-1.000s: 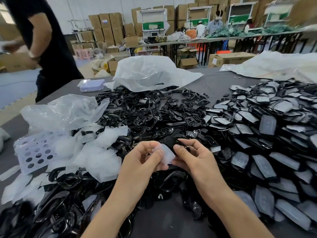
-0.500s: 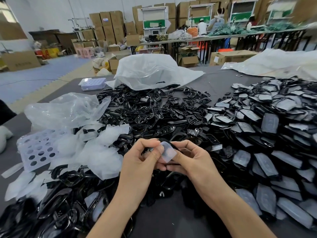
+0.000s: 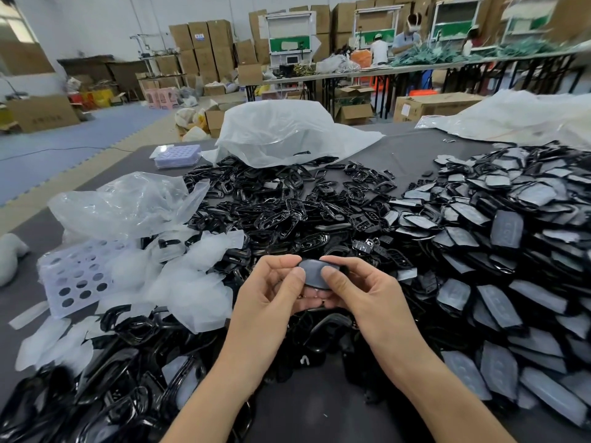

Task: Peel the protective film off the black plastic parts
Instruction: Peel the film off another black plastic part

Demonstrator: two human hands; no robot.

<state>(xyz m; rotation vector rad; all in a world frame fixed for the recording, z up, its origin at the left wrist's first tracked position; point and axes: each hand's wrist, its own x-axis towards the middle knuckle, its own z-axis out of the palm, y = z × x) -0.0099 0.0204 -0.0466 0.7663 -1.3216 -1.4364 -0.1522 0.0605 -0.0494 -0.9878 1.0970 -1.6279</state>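
Clearly, much was left: left hand & right hand pinched one filmed black part above the counter. Big heap w/ film lay at right; peeled films at left.

You are looking at nothing that reads clearly. At ten o'clock, the brown carton on the floor is showing a line of dark print on its side, too blurred to make out. At eleven o'clock, one stacked carton is carrying a small blue label, too small to read. At one o'clock, the long carton is bearing a white sticker whose text is illegible.
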